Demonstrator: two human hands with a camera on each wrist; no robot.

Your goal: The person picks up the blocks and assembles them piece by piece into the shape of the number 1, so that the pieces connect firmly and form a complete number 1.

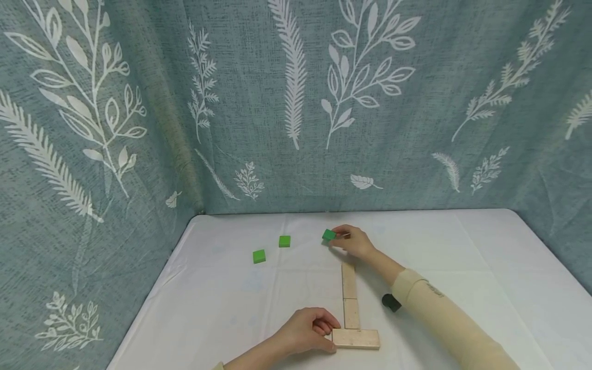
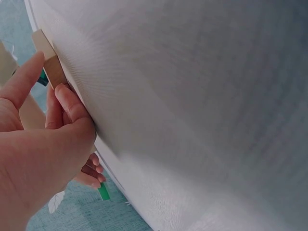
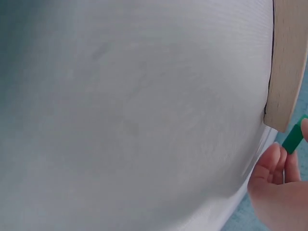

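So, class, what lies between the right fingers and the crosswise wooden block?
In the head view, a farther wooden block and a nearer one, end to end.

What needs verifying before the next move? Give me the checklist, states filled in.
1. Right hand holding the dark green square block: ok, pinched.
2. Left hand holding the crosswise pale wooden rectangular block: ok, at its left end.
3. Two other pale wooden rectangular blocks in line, end to end: ok.
4. A hand free for the two bright green square pieces on the white cloth: not ok, both are occupied.
5. Black object beside the beige sleeve identified: cannot tell, too small.
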